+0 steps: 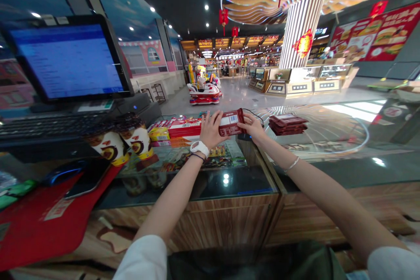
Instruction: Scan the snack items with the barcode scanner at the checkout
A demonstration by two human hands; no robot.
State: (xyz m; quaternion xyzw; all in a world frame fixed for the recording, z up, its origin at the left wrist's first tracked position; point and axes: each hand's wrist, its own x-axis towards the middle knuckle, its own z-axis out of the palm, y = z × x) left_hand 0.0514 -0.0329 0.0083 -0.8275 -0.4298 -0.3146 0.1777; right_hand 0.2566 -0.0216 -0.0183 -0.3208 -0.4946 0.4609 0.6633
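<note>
A dark red packet point(231, 123) with a white barcode label is held between both hands above the glass counter. Closed round its left end is my left hand point(210, 129), which has a white watch at the wrist. The fingers of my right hand point(253, 127) grip the packet's right end. To the right, a stack of similar dark red packets point(287, 124) lies on the glass. Red and white boxes point(184, 127) stand beside my left hand, with small yellow boxes point(159, 134) at their left.
On the left are a monitor point(70, 59), a keyboard point(49, 126), two drink cups point(141, 142) and a phone point(88, 178) on a red mat point(62, 232). A dark cable loops behind the packet. Beyond the counter stands a white and red ride-on toy point(204, 89).
</note>
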